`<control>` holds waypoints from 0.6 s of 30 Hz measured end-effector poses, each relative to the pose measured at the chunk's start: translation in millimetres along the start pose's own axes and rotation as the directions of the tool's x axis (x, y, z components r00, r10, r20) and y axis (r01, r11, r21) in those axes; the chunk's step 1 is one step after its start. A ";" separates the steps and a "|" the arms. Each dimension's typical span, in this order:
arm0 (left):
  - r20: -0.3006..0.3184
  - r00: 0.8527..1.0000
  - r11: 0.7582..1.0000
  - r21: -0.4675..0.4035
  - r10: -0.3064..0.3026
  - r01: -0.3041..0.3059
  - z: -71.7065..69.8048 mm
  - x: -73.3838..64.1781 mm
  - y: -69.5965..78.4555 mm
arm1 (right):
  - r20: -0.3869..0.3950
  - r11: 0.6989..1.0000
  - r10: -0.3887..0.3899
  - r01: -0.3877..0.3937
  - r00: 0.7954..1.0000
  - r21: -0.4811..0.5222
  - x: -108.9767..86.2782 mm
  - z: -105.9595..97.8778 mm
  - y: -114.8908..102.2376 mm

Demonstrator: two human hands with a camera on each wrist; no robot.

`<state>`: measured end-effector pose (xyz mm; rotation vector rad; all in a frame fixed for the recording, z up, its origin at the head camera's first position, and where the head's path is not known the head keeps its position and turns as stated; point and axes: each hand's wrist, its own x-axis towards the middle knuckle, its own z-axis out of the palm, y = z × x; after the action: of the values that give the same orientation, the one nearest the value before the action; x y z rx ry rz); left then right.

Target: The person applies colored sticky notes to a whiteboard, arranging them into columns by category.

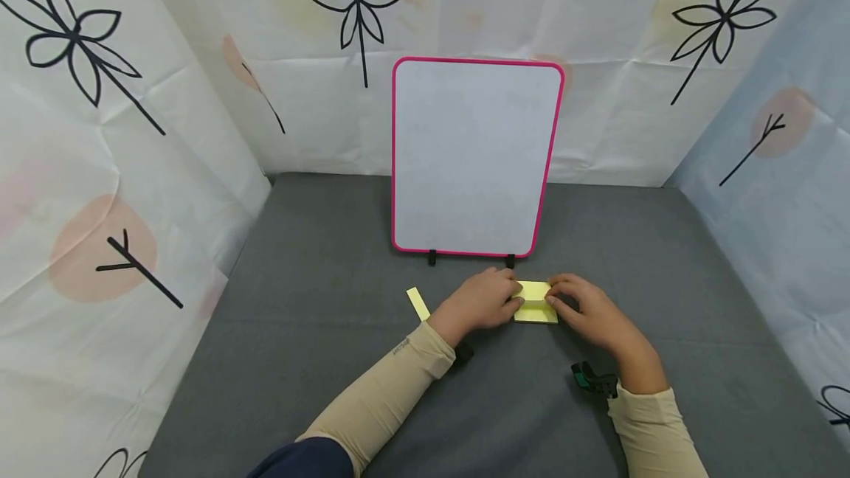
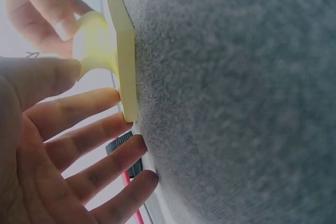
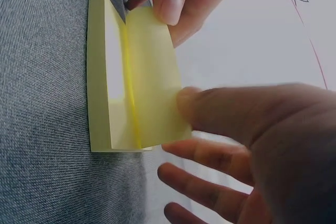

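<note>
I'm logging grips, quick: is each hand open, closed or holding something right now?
Left hand: holding, pinching one end of the lifted yellow sheet.
Right hand: holding, pinching the other end of that lifted yellow sheet.

My left forearm [image 1: 385,386] slants forward and rightward; my right forearm [image 1: 654,430] angles in leftward. My 2 hands work close together, apart by a small gap. The left hand [image 1: 483,299] pinches lightly, its 4 fingers fanned. The right hand [image 1: 593,316] pinches too, thumb outstretched, other fingers spread.
</note>
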<state>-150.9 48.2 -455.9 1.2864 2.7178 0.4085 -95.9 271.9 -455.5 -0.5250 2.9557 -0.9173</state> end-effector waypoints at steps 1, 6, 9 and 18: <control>-0.003 1.000 1.000 -0.006 -0.002 0.002 0.0 0.4 -0.4 | 0.001 1.000 -0.005 0.005 1.000 0.003 0.2 -0.1 -0.3; -0.032 0.999 0.999 -0.037 -0.002 0.001 0.4 1.9 -2.3 | -0.003 0.999 -0.048 0.048 0.999 0.013 1.3 -1.0 -2.6; -0.043 0.999 0.998 -0.064 0.000 -0.003 0.5 1.6 -3.6 | -0.018 0.996 -0.084 0.084 0.996 0.021 2.8 -1.0 -4.5; -0.061 0.998 0.999 -0.045 0.005 -0.008 2.3 -0.9 -4.6 | -0.006 0.993 -0.107 0.107 0.994 0.046 4.4 2.0 -7.5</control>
<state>-153.2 45.2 -459.3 1.2930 2.7371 0.5149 -97.4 263.6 -452.6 -0.6869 2.9261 -0.9943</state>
